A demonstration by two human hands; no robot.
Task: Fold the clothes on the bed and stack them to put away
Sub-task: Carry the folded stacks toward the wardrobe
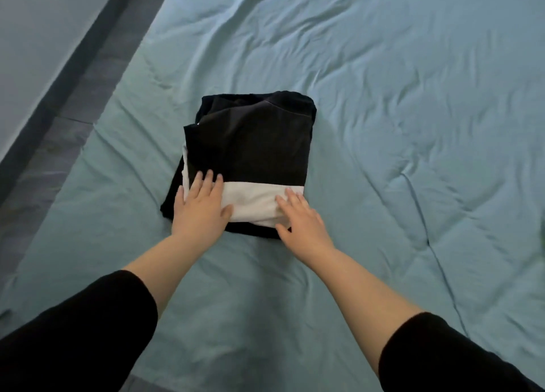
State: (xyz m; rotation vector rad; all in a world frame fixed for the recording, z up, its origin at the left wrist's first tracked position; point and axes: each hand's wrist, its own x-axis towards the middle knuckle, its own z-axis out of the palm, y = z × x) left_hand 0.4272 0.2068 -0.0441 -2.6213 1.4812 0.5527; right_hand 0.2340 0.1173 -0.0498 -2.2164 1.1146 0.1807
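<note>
Both hands, left (pixel 200 204) and right (pixel 300 216), press flat-fingered on a folded black-and-white clothes stack (pixel 250 143). It lies on the wrinkled teal bed sheet (pixel 398 111). The lowest, dark layers blur together, perhaps two garments.

We're looking into a bedroom at home: a wide bed (pixel 398 244) is filling the view, a rumpled teal sheet (pixel 383 111) covering it, folded clothes (pixel 250 143) sitting stacked on it, a grey wall (pixel 32 37) running alongside

A wide bed (pixel 383 143) fills most of the view, covered in a wrinkled teal sheet (pixel 413 52). Along its left edge runs grey floor (pixel 56 146), then a dark baseboard (pixel 76 64) under a pale wall (pixel 35 31). The light is dim and even.
</note>
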